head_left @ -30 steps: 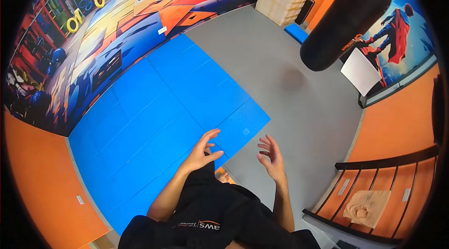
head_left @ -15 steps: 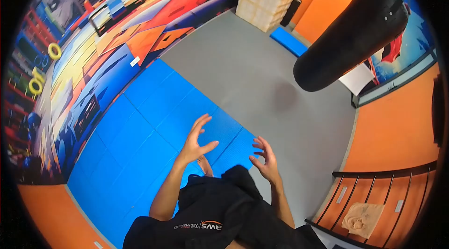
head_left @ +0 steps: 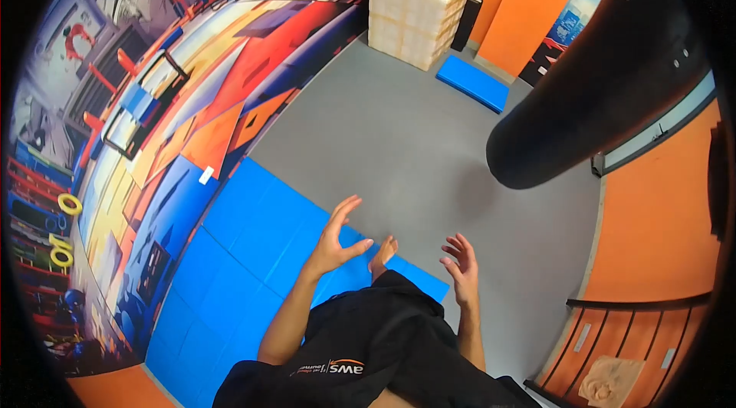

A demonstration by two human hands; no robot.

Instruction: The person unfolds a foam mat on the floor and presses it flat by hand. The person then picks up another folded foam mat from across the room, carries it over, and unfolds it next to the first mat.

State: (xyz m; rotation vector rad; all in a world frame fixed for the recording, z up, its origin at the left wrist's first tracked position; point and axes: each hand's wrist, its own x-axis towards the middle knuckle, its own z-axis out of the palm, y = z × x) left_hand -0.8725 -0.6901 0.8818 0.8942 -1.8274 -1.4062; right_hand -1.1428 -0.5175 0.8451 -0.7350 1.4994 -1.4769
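Observation:
Both of my hands are raised in front of my body and hold nothing. My left hand (head_left: 337, 239) has its fingers stretched and the thumb apart, over the blue floor mat (head_left: 264, 228). Fingers half curled and apart, my right hand (head_left: 462, 264) is above the grey floor (head_left: 510, 278). Between the hands, a bare foot (head_left: 383, 253) shows at the mat's edge, below my dark clothing (head_left: 376, 316). A large black punching bag (head_left: 583, 94) hangs at an angle in view, ahead and to the right, apart from both hands.
A pale block-like stack (head_left: 414, 17) stands at the back wall, with a blue pad (head_left: 471, 85) on the floor beside it. Left is a brightly painted wall (head_left: 184, 117). A dark barred rack (head_left: 636, 331) holding a beige cloth (head_left: 609, 381) stands at the lower right.
My view has shifted forward, and the punching bag looks larger and nearer. A foot has come forward to the mat's edge. Both hands stay raised, with fingers apart.

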